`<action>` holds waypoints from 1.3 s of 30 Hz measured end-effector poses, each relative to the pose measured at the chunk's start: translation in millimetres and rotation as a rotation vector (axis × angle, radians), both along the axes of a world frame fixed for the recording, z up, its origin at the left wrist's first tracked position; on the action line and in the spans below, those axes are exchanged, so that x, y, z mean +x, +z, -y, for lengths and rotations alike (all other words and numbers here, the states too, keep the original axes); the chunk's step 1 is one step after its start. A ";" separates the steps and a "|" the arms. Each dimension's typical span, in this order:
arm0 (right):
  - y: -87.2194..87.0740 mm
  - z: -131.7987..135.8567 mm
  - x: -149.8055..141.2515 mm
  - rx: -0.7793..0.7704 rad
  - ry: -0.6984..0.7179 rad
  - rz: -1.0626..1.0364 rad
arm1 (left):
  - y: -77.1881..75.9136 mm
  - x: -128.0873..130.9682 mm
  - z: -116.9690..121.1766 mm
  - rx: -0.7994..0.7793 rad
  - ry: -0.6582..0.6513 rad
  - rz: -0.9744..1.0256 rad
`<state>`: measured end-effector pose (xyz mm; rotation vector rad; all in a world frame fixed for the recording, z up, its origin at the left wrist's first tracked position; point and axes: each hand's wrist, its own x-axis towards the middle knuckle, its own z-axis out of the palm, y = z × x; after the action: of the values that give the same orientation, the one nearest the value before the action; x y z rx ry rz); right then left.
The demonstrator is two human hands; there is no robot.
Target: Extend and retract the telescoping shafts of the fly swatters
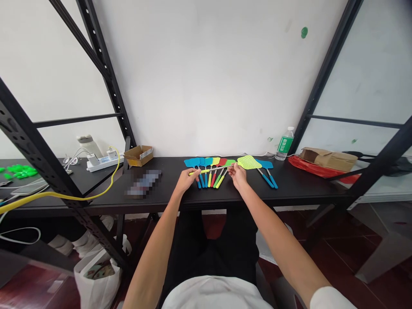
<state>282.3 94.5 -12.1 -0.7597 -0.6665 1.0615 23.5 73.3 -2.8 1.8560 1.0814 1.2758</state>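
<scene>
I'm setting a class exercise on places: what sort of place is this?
Probably a workshop or similar workspace: fly swatters lie side by side on a black table between perforated posts.

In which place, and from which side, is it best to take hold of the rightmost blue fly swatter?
Probably by its blue handle, from above and slightly right. This slim end points toward the near table edge, while another blue handle lies close on its left. The blue heads are a poorer choice: the yellow-green head partly covers them in this view.

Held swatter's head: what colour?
The swatter head is bright yellow-green; best seen in the head camera view.
</scene>
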 end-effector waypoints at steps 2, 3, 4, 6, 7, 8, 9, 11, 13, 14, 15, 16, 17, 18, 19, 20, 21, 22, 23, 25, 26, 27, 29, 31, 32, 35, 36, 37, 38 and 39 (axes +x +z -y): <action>0.3 0.6 0.0 0.005 0.010 0.018 | 0.1 1.0 0.3 -0.020 0.014 -0.022; 0.3 0.8 -0.1 0.008 0.015 0.021 | 0.1 1.5 0.2 -0.033 0.017 -0.029; 0.3 1.0 -0.1 0.010 0.019 0.020 | 0.2 1.9 0.0 -0.043 0.018 -0.032; 0.0 0.8 0.0 0.012 0.026 0.013 | 0.7 2.4 -0.3 -0.041 0.019 -0.039; -0.2 0.4 0.0 0.011 0.028 0.011 | 1.2 2.5 -0.3 -0.032 0.020 -0.043; -0.5 0.0 0.0 0.009 0.030 0.012 | 1.7 2.4 -0.1 -0.020 0.022 -0.048; -0.7 -0.6 0.1 0.009 0.031 0.013 | 2.3 2.3 0.2 -0.008 0.026 -0.056; -1.4 -1.7 0.2 0.009 0.033 0.014 | 3.3 1.8 1.0 0.016 0.040 -0.075; -2.0 -2.4 0.3 0.009 0.035 0.007 | 3.8 1.2 1.7 0.035 0.057 -0.092; -2.2 -2.7 0.4 0.008 0.036 0.003 | 3.9 0.9 1.9 0.044 0.064 -0.092; -2.4 -2.8 0.5 0.007 0.036 -0.002 | 3.8 0.7 1.9 0.054 0.068 -0.086; -2.5 -2.7 0.6 0.007 0.038 -0.006 | 3.5 0.5 1.7 0.067 0.070 -0.079; -2.6 -2.7 0.7 0.007 0.038 -0.009 | 3.1 0.2 1.2 0.082 0.068 -0.070; -2.6 -2.6 0.7 0.007 0.036 -0.011 | 2.5 0.0 0.4 0.098 0.065 -0.061; -2.5 -2.4 0.6 0.007 0.033 -0.012 | 1.7 -0.2 -0.6 0.112 0.062 -0.054; -2.3 -2.3 0.5 0.007 0.028 -0.011 | 0.8 -0.5 -1.8 0.118 0.060 -0.049; -2.2 -2.2 0.3 0.008 0.024 -0.009 | -0.3 -0.7 -3.1 0.119 0.062 -0.044; -2.1 -2.2 0.2 0.010 0.021 -0.007 | -1.5 -1.0 -4.5 0.117 0.070 -0.037; -2.0 -2.2 0.0 0.012 0.019 -0.006 | -2.7 -1.3 -5.9 0.115 0.081 -0.028; -2.0 -2.3 -0.1 0.013 0.018 -0.013 | -4.8 -2.0 -8.2 0.117 0.096 -0.011; -2.1 -2.3 -0.1 0.009 0.017 -0.020 | -5.5 -2.3 -8.9 0.120 0.095 -0.002; -2.2 -2.4 -0.1 0.005 0.015 -0.028 | -5.9 -2.5 -9.2 0.123 0.086 0.004; -2.3 -2.4 0.1 -0.001 0.016 -0.038 | -5.6 -2.7 -8.5 0.116 0.058 0.009; -2.3 -2.1 0.3 0.004 0.025 -0.042 | -4.3 -2.3 -6.4 0.100 0.042 0.019; -2.1 -1.9 0.5 0.008 0.027 -0.044 | -3.3 -1.8 -5.0 0.086 0.041 0.030; -1.5 -1.2 0.9 0.012 0.022 -0.049 | -0.8 -0.1 -1.0 0.042 0.052 0.051; -1.3 -1.0 1.1 0.013 0.020 -0.050 | -0.3 0.4 0.0 0.028 0.057 0.048; -1.3 -0.9 1.3 0.017 0.021 -0.051 | -0.1 0.8 0.6 0.013 0.059 0.041; -1.3 -0.9 1.5 0.022 0.025 -0.052 | -0.1 1.1 0.8 -0.003 0.061 0.032; -1.4 -0.9 1.6 0.028 0.030 -0.052 | -0.3 1.3 0.6 -0.021 0.063 0.025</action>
<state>283.9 95.4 -13.5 -0.6977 -0.6486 1.0937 24.8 72.7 -3.2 1.7985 1.1432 1.3149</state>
